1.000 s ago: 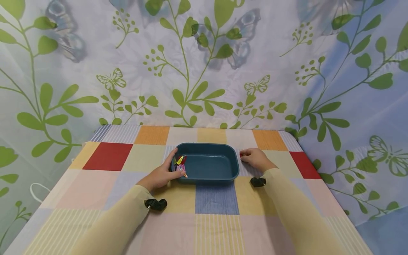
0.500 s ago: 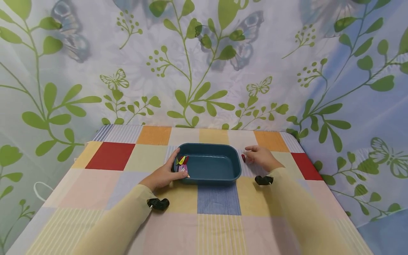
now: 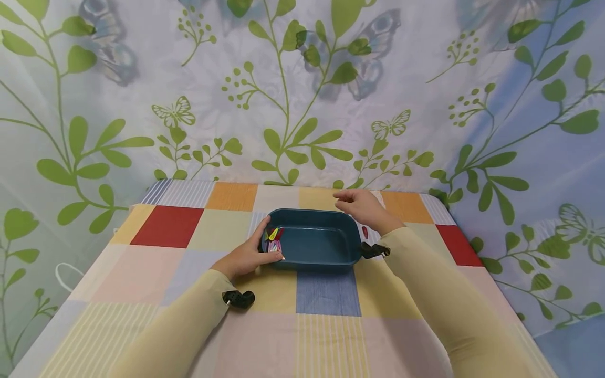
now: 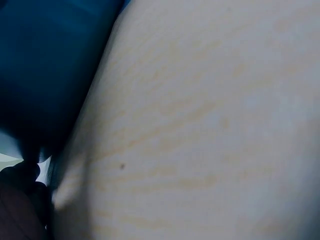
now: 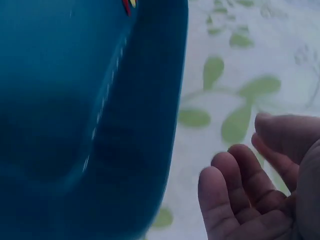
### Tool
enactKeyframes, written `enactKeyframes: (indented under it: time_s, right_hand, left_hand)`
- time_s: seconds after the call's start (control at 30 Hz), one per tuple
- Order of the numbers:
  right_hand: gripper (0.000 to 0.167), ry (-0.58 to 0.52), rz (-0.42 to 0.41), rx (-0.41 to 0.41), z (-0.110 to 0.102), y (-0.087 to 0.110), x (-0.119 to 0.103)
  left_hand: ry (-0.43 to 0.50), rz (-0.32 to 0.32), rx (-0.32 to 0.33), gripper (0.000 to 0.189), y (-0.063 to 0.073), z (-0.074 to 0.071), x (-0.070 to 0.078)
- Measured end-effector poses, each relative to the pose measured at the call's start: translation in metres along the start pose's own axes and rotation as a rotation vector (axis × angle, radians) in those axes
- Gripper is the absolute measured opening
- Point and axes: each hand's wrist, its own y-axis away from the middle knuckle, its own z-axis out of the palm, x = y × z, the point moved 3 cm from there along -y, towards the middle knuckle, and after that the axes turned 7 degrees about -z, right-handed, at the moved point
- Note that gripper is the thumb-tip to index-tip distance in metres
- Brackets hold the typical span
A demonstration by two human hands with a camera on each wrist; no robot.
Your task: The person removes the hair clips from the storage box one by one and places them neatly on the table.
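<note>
A dark blue rectangular tray point(image 3: 326, 264) sits on the table. My left hand point(image 3: 248, 257) holds its left end, thumb over the front rim and fingers along the outer left wall. Inside that end lie several small colourful snap hair clips point(image 3: 274, 234), partly covered by the hand. A red hair clip point(image 3: 365, 232) rests on the cloth just right of the tray. My right hand point(image 3: 364, 206) hovers near the tray's back right corner, and in the right wrist view its fingers point(image 5: 215, 192) are loosely bent with nothing between them. Only a dark piece of the left hand shows in the left wrist view.
A patchwork tablecloth point(image 3: 246, 341) covers the table. Behind it hangs a curtain point(image 3: 208, 84) printed with leaves and butterflies. Black wrist cameras sit on both sleeves point(image 3: 425, 283). A white cord point(image 3: 61, 275) loops beside the table's left edge.
The right hand has let go of the red hair clip, leaving it on the cloth, and has moved up and left toward the tray's back corner. The left hand stays on the tray.
</note>
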Motion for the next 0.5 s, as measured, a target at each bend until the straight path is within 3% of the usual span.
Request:
enactKeyframes:
  time_s: [0.17, 0.33, 0.5]
  right_hand:
    - [0.04, 0.013, -0.11, -0.082, 0.026, -0.015, -0.025]
    - [0.041, -0.004, -0.173, -0.185, 0.047, -0.026, -0.036]
    - [0.04, 0.026, -0.209, -0.235, 0.062, -0.035, -0.04]
  left_hand:
    - [-0.005, -0.006, 0.012, 0.109, -0.001, 0.0, 0.0]
    - [0.015, -0.014, 0.011, 0.109, -0.002, 0.0, 0.0]
    - [0.013, -0.013, 0.01, 0.11, -0.001, 0.0, 0.0]
